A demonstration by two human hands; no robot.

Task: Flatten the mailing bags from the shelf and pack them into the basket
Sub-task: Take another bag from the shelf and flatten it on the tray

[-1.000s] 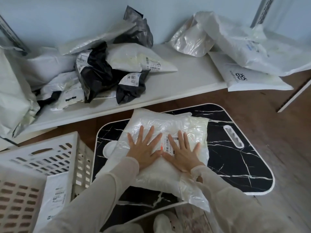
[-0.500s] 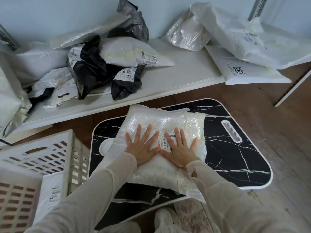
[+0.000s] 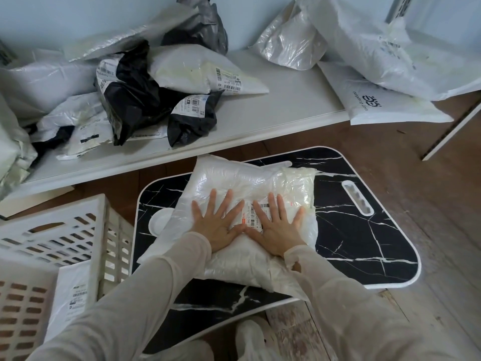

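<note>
On the black marble-patterned board with a white rim (image 3: 364, 246), which lies on the wooden floor (image 3: 429, 204), sits a puffy translucent white mailing bag (image 3: 250, 183) with a barcode label (image 3: 256, 214). Both palms are flat on it: left hand (image 3: 217, 227) and right hand (image 3: 279, 227), fingers straight and spread, thumbs nearly meeting below the label, gripping nothing. White slotted plastic basket (image 3: 78, 225) stands just left of the board, with one flat white mailer (image 3: 70, 298) leaning inside. Beyond the board, the low white shelf (image 3: 286, 105) carries more bags: a crumpled black one (image 3: 135, 100) with white ones around it on the left, a clear and white heap (image 3: 364, 48) on the right. My sleeves are pale and sheer.
</note>
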